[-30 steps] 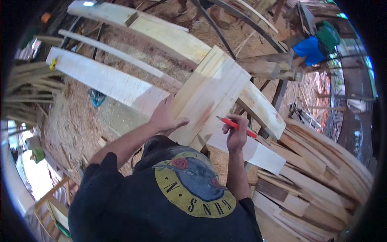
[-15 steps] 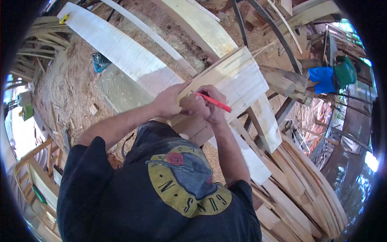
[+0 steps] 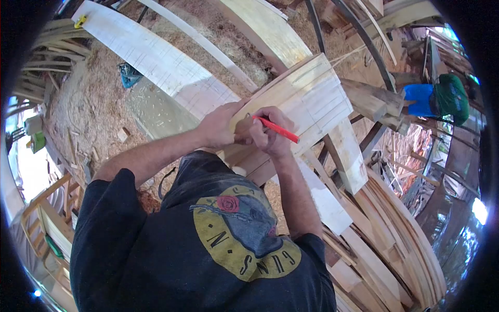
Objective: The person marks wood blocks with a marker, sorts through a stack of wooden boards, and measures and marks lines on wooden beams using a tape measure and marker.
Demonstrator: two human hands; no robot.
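Note:
A wide pale board (image 3: 312, 99) with pencil lines across it lies in front of me. My left hand (image 3: 222, 125) rests on the near left edge of this board; its fingertips are partly hidden. Just to its right, my right hand (image 3: 271, 134) is closed around a red pencil (image 3: 280, 129), whose tip points left, close to the board's surface. The two hands are near each other over the board.
A long marked plank (image 3: 156, 57) and a thin strip (image 3: 208, 47) run to the upper left. Stacked planks (image 3: 410, 244) lie at the lower right. A person in blue shorts (image 3: 420, 100) is at the right. Sawdust covers the ground.
My right hand has moved left with the red pencil, from the board's right side to beside my left hand. The view has shifted, and the pencil has tilted slightly.

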